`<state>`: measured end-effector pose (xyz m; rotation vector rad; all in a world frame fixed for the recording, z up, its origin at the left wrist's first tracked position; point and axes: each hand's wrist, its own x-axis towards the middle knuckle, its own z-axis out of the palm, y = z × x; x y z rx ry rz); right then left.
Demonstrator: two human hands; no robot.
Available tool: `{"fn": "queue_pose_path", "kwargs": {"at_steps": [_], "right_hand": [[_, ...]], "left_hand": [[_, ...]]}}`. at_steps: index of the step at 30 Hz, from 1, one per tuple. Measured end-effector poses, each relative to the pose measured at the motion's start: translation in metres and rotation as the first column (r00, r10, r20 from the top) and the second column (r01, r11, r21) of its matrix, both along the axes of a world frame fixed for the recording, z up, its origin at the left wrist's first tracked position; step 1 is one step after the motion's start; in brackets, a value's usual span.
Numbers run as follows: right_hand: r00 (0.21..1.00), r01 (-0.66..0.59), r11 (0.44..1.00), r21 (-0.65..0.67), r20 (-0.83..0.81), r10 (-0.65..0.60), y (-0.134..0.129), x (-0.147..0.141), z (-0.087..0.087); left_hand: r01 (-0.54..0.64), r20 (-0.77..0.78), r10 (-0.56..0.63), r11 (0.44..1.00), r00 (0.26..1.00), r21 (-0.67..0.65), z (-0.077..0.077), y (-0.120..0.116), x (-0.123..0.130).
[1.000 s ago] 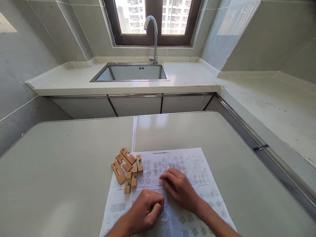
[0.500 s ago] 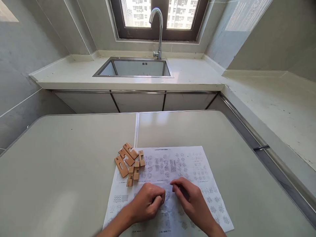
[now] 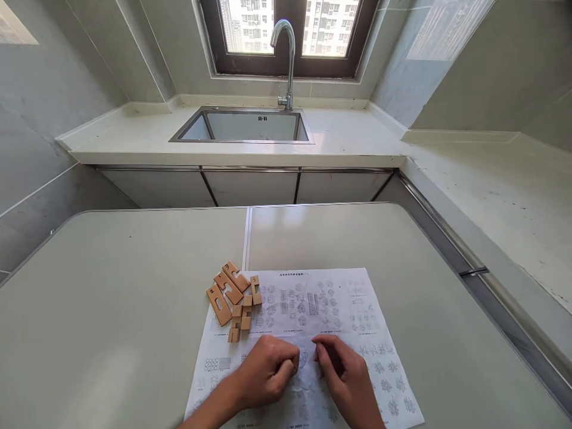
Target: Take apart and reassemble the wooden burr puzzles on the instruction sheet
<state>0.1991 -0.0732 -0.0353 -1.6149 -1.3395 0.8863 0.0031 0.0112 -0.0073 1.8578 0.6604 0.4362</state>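
My left hand [image 3: 268,372] rests closed in a fist on the printed paper sheet [image 3: 313,322]; nothing shows between its fingers. To its right, my right hand [image 3: 343,376] lies on the same sheet, fingers loosely curled with a gap between thumb and forefinger, holding nothing visible. Up and left of my left hand, wooden puzzle pieces lie in a loose cluster over the sheet's upper left corner. Three are flat numbered plates with cut-outs, among them the plate marked 2 [image 3: 215,307]. Three are narrower notched sticks, the lowest being a notched stick [image 3: 233,337]. Neither hand touches the wood.
The pale table [image 3: 111,310] has a seam down its middle. Beyond it stands a white counter [image 3: 348,128] with a steel sink [image 3: 250,143] and a curved tap [image 3: 291,65] beneath a window. Another counter [image 3: 513,196] runs along the right side.
My right hand has shifted slightly right and down, its fingertips a little farther from my left fist. The whole view has tilted slightly; the wooden pieces stay put.
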Motion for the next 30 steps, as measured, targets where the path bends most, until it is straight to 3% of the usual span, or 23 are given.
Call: {"fn": "queue_pose_path", "kwargs": {"at_steps": [10,14,30], "right_hand": [[0.999,-0.001,1.000,-0.002,-0.036,0.001,-0.001,-0.002,-0.001],[0.994,0.087,0.996,-0.005,-0.064,-0.087,-0.003,-0.007,-0.001],[0.992,0.107,0.990,0.090,-0.082,-0.099,-0.002,-0.014,-0.007]], "left_hand": [[0.008,-0.011,-0.008,1.000,1.000,-0.012,0.000,0.000,-0.001],[0.010,-0.014,-0.010,1.000,1.000,-0.016,-0.001,0.001,-0.001],[0.007,-0.067,-0.008,1.000,0.998,-0.019,-0.001,-0.002,-0.002]]}}
